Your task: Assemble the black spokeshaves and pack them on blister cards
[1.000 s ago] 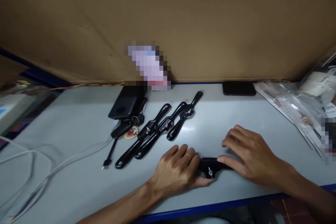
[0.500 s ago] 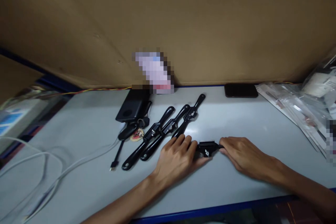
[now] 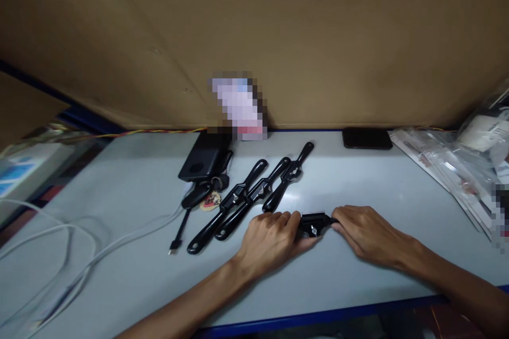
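Note:
A black two-handled tool (image 3: 314, 223) with small wing screws lies on the pale table (image 3: 127, 169) between my hands. My left hand (image 3: 270, 241) is closed over its left handle, fingers curled on top. My right hand (image 3: 363, 233) is closed over its right handle; both handles are hidden. Three more black tools of the same kind (image 3: 254, 193) lie side by side, slanted, just beyond my left hand.
A black power bank (image 3: 201, 161), keys with a round tag (image 3: 209, 200) and a black cable (image 3: 178, 230) lie at the left. White cables (image 3: 59, 243) trail far left. A black phone (image 3: 366, 138) sits by the cardboard wall (image 3: 278, 37). Plastic bags (image 3: 449, 164) lie right.
Both hands, holding the tool, have slid away from the table's front edge toward the three slanted tools. The right hand's fingers have drawn together over the handle.

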Demonstrator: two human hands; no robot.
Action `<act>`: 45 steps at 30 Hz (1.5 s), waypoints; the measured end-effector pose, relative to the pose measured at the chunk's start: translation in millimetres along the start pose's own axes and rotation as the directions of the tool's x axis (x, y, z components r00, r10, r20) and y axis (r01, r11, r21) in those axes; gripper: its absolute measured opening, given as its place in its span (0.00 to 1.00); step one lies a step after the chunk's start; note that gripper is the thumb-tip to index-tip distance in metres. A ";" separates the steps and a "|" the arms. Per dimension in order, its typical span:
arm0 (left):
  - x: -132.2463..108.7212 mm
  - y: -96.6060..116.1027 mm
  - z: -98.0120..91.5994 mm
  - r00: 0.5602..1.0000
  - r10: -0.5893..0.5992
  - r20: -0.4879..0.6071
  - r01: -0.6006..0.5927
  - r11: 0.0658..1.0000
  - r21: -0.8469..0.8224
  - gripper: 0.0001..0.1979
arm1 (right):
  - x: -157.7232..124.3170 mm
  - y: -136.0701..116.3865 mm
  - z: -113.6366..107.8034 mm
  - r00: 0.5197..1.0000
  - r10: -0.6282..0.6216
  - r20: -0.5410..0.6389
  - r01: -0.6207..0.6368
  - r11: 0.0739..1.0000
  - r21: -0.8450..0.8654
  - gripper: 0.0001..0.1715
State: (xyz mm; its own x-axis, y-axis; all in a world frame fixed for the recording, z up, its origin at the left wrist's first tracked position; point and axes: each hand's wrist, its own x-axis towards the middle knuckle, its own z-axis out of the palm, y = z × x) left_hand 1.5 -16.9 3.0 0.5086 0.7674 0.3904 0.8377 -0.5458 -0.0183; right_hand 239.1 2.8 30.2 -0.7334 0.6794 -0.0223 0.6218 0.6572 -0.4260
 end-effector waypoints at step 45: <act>-3.4 -3.1 2.7 0.996 0.028 0.080 -0.025 0.999 -0.031 0.24 | 4.2 -7.6 10.7 0.987 -0.050 -0.154 0.052 0.999 0.006 0.17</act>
State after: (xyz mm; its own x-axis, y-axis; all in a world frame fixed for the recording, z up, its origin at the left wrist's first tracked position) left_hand -2.4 -16.9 -0.8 0.5460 0.7764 0.3149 0.8179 -0.5754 0.0007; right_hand 228.3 -2.9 23.6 -0.7128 0.6876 0.1384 0.5815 0.6896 -0.4317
